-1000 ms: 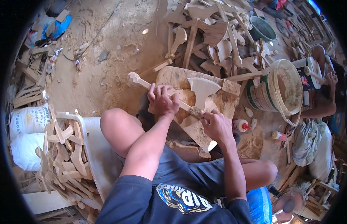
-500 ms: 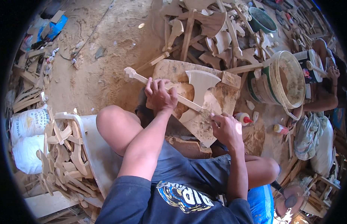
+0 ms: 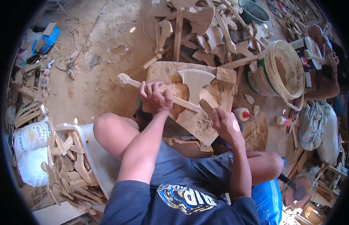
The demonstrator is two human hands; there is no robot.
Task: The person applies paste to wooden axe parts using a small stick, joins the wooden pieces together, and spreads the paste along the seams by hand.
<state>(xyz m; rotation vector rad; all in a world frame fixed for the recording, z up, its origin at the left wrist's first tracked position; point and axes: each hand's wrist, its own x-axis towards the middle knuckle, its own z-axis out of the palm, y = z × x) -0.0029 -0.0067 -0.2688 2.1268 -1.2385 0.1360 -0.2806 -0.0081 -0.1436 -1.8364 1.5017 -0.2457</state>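
Note:
A pale wooden axe (image 3: 197, 81) lies across a thick wooden block (image 3: 165, 69) between my knees, its broad curved blade toward the far side. My left hand (image 3: 156, 98) is wrapped over the long handle, whose knobbed end sticks out to the left. Just right of the handle's other end, my right hand (image 3: 226, 122) grips a flat brown strip (image 3: 209, 105), tilted up over the block; its material is unclear. Wood dust and shavings cover the block's near right part below that hand.
Cut wooden pieces (image 3: 198, 18) are heaped beyond the block. Right of it stand a white bucket (image 3: 270, 75) and a red-capped glue bottle (image 3: 242, 114). Another person's hand (image 3: 332, 60) shows at far right. More carved pieces (image 3: 71, 168) pile up at left, beside white sacks (image 3: 32, 138).
My right hand has lifted slightly and turned, bringing the brown strip into clear view. My left hand stays on the axe handle. The whole view has shifted a little.

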